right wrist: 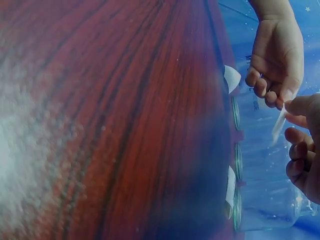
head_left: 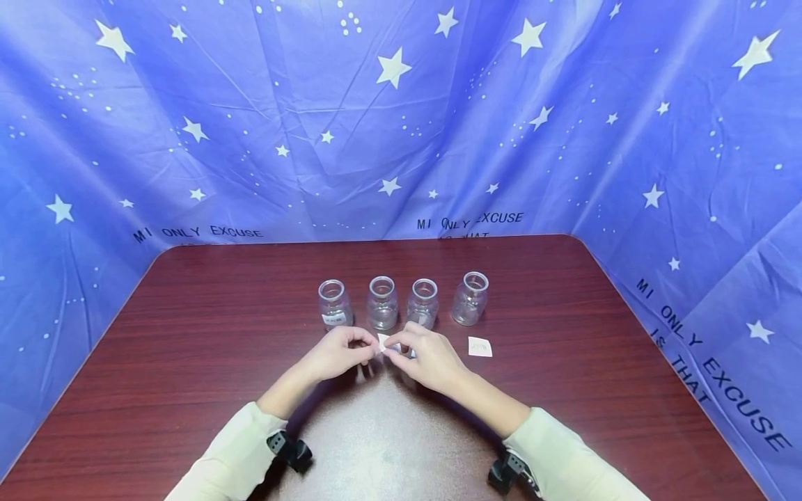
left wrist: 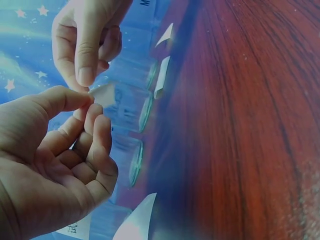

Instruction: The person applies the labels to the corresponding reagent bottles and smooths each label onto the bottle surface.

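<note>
Over the table, in front of a row of small glass jars, both hands meet at a small white paper label (head_left: 387,341). My left hand (head_left: 335,353) pinches the label's edge between thumb and index finger, its other fingers loosely curled. From the other side my right hand (head_left: 432,355) pinches the same corner with thumb and index finger. The left wrist view shows the label (left wrist: 103,95) standing out from the meeting fingertips, with faint marks on it. Seen from the right wrist, the label (right wrist: 279,125) hangs nearly edge-on below the fingertips.
The leftmost jar (head_left: 334,303) bears a white label with handwriting. Beside it stand two jars (head_left: 382,304) (head_left: 422,303) and, at the right, another jar (head_left: 470,299). A written label (head_left: 480,346) lies on the dark red wooden table (head_left: 564,390). Curled white paper (left wrist: 137,220) shows near the left hand.
</note>
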{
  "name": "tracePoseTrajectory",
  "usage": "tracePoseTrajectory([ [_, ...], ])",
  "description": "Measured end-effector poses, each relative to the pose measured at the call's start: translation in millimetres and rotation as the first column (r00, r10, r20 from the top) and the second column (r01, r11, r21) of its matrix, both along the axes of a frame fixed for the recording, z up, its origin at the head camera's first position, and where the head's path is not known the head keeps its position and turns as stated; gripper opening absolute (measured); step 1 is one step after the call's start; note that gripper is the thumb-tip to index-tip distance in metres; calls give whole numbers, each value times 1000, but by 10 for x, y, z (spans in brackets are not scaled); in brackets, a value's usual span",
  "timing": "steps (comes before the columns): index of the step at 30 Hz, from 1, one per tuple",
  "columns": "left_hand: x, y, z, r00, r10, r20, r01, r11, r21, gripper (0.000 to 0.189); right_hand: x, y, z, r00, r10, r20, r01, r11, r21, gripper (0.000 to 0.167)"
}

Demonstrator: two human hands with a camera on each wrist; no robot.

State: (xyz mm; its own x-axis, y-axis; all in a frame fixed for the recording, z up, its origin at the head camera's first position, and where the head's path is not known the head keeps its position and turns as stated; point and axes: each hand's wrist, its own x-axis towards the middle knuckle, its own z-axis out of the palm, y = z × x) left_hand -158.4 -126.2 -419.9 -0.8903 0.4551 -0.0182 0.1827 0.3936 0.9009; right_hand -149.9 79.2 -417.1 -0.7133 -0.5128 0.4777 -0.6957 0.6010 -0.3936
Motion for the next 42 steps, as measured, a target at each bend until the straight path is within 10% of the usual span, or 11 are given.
tracePoseTrajectory([
  [29, 21, 30, 68, 995, -10, -102, 12, 1000, 24, 12, -15, -17, -16, 987, 56, 152, -20, 974, -227, 9],
  [42, 28, 35, 56, 995, 14, -99, -11, 999, 34, 11, -39, 20, -10, 987, -38, 157, 72, 974, -216, 4],
])
